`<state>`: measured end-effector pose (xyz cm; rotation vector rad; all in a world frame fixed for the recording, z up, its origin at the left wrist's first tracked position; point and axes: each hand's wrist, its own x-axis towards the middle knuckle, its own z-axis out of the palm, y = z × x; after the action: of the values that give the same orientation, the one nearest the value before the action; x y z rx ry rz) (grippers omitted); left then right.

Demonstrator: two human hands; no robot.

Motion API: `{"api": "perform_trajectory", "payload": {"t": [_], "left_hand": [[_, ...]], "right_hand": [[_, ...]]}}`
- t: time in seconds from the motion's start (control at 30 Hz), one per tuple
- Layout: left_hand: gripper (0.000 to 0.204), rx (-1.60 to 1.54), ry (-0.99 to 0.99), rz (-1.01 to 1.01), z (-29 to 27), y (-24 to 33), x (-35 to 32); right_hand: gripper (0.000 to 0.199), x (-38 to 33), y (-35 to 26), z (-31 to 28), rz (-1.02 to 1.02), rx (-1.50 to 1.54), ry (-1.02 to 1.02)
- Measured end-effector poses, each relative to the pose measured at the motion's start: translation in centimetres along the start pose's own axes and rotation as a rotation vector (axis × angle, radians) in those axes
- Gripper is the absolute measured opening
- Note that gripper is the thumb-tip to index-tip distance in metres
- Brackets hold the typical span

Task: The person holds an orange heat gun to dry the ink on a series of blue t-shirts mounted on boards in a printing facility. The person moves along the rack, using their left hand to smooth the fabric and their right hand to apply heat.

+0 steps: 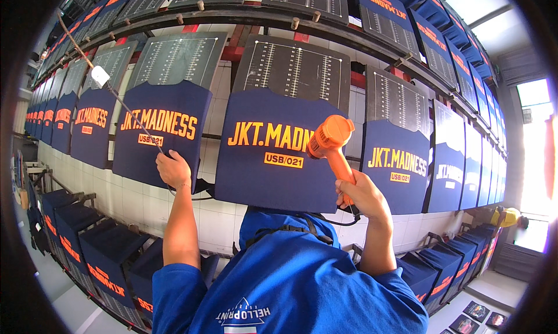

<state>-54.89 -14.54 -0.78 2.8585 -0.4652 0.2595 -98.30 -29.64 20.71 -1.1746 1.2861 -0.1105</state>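
My right hand (367, 196) grips the handle of an orange heat gun (336, 137), its nozzle tilted left over the print on a navy T-shirt (250, 186). That shirt is stretched over a dark ruled printing board (296, 67), with orange-yellow lettering across its chest. The gun hides the end of the lettering. To the left, my left hand (174, 170) is closed around a thin power cord (129, 108) in front of another printed navy shirt (131, 160). The cord runs up left past a white connector (100, 76).
A further navy shirt (395, 197) on its board stands right of the heat gun. More rows of boards with shirts line the far rail (317, 26) and the near side, where dark shirts (104, 247) hang. A person in yellow (508, 218) bends over at the far right.
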Motion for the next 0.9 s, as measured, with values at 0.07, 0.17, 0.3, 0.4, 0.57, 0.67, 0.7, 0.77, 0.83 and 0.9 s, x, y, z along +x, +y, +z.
{"api": "perform_trajectory", "payload": {"t": [0.07,0.17,0.3,0.4,0.57,0.67,0.7,0.77,0.83,0.9], "left_hand": [[0.038,0.009,0.004,0.005,0.2,0.0,0.1],[0.038,0.005,0.001,-0.003,0.3,0.1,0.0],[0.038,0.009,-0.001,-0.008,-0.1,0.2,0.0],[0.038,0.004,-0.024,-0.014,-0.7,0.7,-0.1],[0.038,0.006,-0.005,-0.013,-0.2,0.3,-0.1],[0.039,0.004,-0.024,-0.027,-0.7,0.8,-0.1],[0.039,0.003,-0.033,-0.034,-0.9,0.9,-0.2],[0.038,-0.01,-0.051,-0.046,-1.0,1.0,-0.2],[0.038,-0.018,-0.054,-0.049,-1.0,0.9,-0.1],[0.038,-0.024,-0.043,-0.043,-0.6,0.6,0.0]], "right_hand": [[0.025,0.3,0.2,0.0,-0.017,0.007,0.028],[0.025,1.8,-0.5,0.2,-0.061,0.023,0.095],[0.028,3.1,-1.1,-0.1,-0.103,0.048,0.141],[0.029,3.0,-1.1,-0.3,-0.11,0.069,0.171],[0.029,1.9,-0.7,-0.3,-0.099,0.068,0.198],[0.029,2.1,-0.2,-0.1,-0.117,0.102,0.194],[0.029,2.1,-0.2,-0.2,-0.118,0.132,0.173],[0.028,2.3,-0.4,-0.4,-0.12,0.193,0.127],[0.028,2.5,-0.6,0.1,-0.144,0.151,0.128],[0.028,2.3,-0.6,0.1,-0.133,0.116,0.114]]}}
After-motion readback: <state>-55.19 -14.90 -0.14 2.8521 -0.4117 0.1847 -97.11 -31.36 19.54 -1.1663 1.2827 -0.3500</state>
